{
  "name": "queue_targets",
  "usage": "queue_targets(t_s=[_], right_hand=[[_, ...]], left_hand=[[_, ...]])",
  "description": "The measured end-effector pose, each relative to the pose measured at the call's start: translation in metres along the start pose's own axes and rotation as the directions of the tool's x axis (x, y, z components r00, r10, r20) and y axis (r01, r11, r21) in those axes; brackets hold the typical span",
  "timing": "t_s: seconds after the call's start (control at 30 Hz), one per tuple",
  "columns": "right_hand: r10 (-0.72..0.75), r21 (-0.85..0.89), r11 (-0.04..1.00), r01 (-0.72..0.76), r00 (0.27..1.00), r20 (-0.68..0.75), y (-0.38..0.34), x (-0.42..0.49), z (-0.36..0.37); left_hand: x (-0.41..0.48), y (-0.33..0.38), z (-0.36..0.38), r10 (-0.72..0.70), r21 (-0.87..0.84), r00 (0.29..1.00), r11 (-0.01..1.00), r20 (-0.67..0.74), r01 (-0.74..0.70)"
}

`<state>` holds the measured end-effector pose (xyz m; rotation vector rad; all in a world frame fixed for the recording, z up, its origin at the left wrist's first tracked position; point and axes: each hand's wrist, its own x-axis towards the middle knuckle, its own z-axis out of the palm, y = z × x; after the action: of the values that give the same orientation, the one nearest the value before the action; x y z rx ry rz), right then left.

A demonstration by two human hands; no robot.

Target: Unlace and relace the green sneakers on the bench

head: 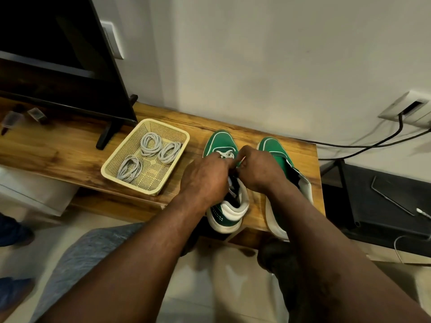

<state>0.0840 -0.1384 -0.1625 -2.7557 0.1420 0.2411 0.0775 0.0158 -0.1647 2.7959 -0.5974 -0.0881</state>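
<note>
Sneakers [229, 220], green w/ white soles, sit side by side on the bench [70, 148] just right of the basket [163, 127], toes toward the wall, heels at the front edge. Near sneaker [221, 141] is the one next to the basket, far sneaker [272, 148] is one spot further right, w/ a small gap between them.

Both hands are on the near one. Left hand [205, 176] comes over the tongue area w/ fingers curled tight, and right hand [258, 169] reaches across from the far side, fingers also curled. Fingertips of the two nearly meet, and both look to be pinching the white lace [225, 155]. A crossed bit of it shows just past the knuckles, toward the toe. Exact hold is hidden under the fingers tho. Right forearm covers part of the far sneaker.

Basket is cream plastic mesh w/ three coils [150, 144] of grey lace inside, two at the back, one at the front left. TV [58, 54] stands behind and left of the basket, its black foot just beside the basket's back left corner. Well right of the basket, black cables [373, 142] run along the wall to a socket [410, 108].
</note>
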Motion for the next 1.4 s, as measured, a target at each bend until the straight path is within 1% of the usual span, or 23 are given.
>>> queue_targets(t_s=[0.1, 0.2, 0.27, 0.37, 0.47, 0.53, 0.6, 0.63, 0.67, 0.7, 0.73, 0.8, 0.83, 0.87, 0.93, 0.97, 1.0, 1.03, 1.1, 1.13, 1.17, 1.27, 1.4], right_hand=[[-0.035, 0.027, 0.999, 0.034, 0.999, 0.033, 0.000, -0.003, -0.003], [-0.049, 0.009, 0.999, 0.049, 0.998, 0.034, -0.002, -0.005, -0.004], [-0.051, 0.001, 0.999, 0.051, 0.998, 0.030, -0.003, -0.005, -0.004], [-0.035, -0.015, 0.999, 0.035, 0.999, -0.024, -0.002, -0.004, -0.004], [0.006, -0.030, 1.000, -0.007, 0.999, -0.048, -0.001, -0.005, -0.004], [0.036, -0.003, 0.999, -0.037, 0.999, -0.039, 0.002, -0.004, -0.005], [0.053, 0.051, 0.997, -0.052, 0.998, -0.020, 0.003, -0.003, -0.007], [0.062, 0.095, 0.994, -0.060, 0.998, -0.014, 0.003, -0.003, -0.008], [0.070, 0.146, 0.987, -0.068, 0.997, -0.009, 0.003, -0.004, -0.011], [0.083, 0.199, 0.977, -0.081, 0.997, -0.004, 0.003, -0.004, -0.013], [0.105, 0.264, 0.959, -0.102, 0.994, 0.003, 0.002, -0.006, -0.017], [0.154, 0.496, 0.856, -0.145, 0.988, 0.024, -0.004, -0.008, -0.025], [0.168, 0.657, 0.742, -0.138, 0.986, 0.018, -0.009, -0.009, -0.030], [0.186, 0.805, 0.584, -0.103, 0.983, -0.009, -0.012, -0.010, -0.036], [0.278, 0.968, 0.252, -0.008, 0.958, -0.064, -0.016, -0.011, -0.047], [0.338, 0.991, 0.135, 0.012, 0.939, -0.057, -0.014, -0.010, -0.049], [0.389, 0.996, 0.089, 0.000, 0.920, -0.035, -0.012, -0.008, -0.049], [0.441, 0.986, 0.158, -0.055, 0.897, -0.021, -0.008, -0.007, -0.047], [0.468, 0.768, 0.600, -0.224, 0.877, -0.110, 0.000, -0.005, -0.038], [0.388, 0.570, 0.787, -0.236, 0.908, -0.159, 0.002, -0.006, -0.034], [0.261, 0.403, 0.898, -0.176, 0.951, -0.167, 0.001, -0.007, -0.029], [-0.019, 0.167, 0.986, 0.025, 0.999, -0.036, -0.009, -0.013, -0.015], [-0.028, 0.005, 1.000, 0.028, 0.999, -0.039, -0.018, -0.016, -0.001]], left_hand=[[0.001, -0.001, 0.002, -0.038, -0.034, 0.998, 0.999, -0.051, 0.037], [0.004, -0.005, 0.004, -0.232, -0.240, 0.968, 0.949, -0.092, 0.205], [0.007, -0.007, 0.000, -0.358, -0.430, 0.933, 0.847, -0.028, 0.312], [0.008, -0.008, -0.010, -0.461, -0.703, 0.883, 0.599, 0.089, 0.384], [0.011, -0.009, -0.030, -0.566, -0.860, 0.824, 0.422, -0.002, 0.288], [0.016, -0.016, -0.044, -0.641, -0.985, 0.768, 0.145, -0.017, 0.099], [0.020, -0.025, -0.055, -0.630, -0.981, 0.771, -0.190, 0.095, -0.035], [0.020, -0.029, -0.055, -0.605, -0.962, 0.781, -0.273, 0.154, -0.021], [0.019, -0.031, -0.054, -0.575, -0.956, 0.791, -0.289, 0.209, 0.042], [0.017, -0.030, -0.052, -0.550, -0.970, 0.802, -0.197, 0.231, 0.144], [0.017, -0.029, -0.047, -0.528, -0.962, 0.824, 0.049, 0.205, 0.270], [0.014, -0.025, -0.033, -0.422, -0.656, 0.896, 0.639, 0.139, 0.402], [0.012, -0.023, -0.024, -0.365, -0.448, 0.919, 0.803, 0.151, 0.393], [0.010, -0.019, -0.018, -0.337, -0.314, 0.927, 0.873, 0.164, 0.373], [0.007, -0.011, -0.009, -0.321, -0.270, 0.933, 0.895, 0.164, 0.355], [0.006, -0.009, -0.006, -0.312, -0.265, 0.937, 0.901, 0.158, 0.345], [0.005, -0.008, -0.004, -0.303, -0.233, 0.940, 0.914, 0.157, 0.333], [0.003, -0.008, -0.003, -0.290, -0.193, 0.945, 0.929, 0.151, 0.316], [0.002, -0.009, -0.005, -0.284, -0.171, 0.950, 0.938, 0.126, 0.303], [0.002, -0.009, -0.006, -0.278, -0.178, 0.954, 0.939, 0.110, 0.294], [0.002, -0.009, -0.006, -0.273, -0.189, 0.958, 0.940, 0.090, 0.285], [0.004, -0.008, -0.006, -0.278, -0.221, 0.959, 0.933, 0.062, 0.285], [0.002, -0.004, -0.006, -0.282, -0.242, 0.955, 0.924, 0.089, 0.295]])
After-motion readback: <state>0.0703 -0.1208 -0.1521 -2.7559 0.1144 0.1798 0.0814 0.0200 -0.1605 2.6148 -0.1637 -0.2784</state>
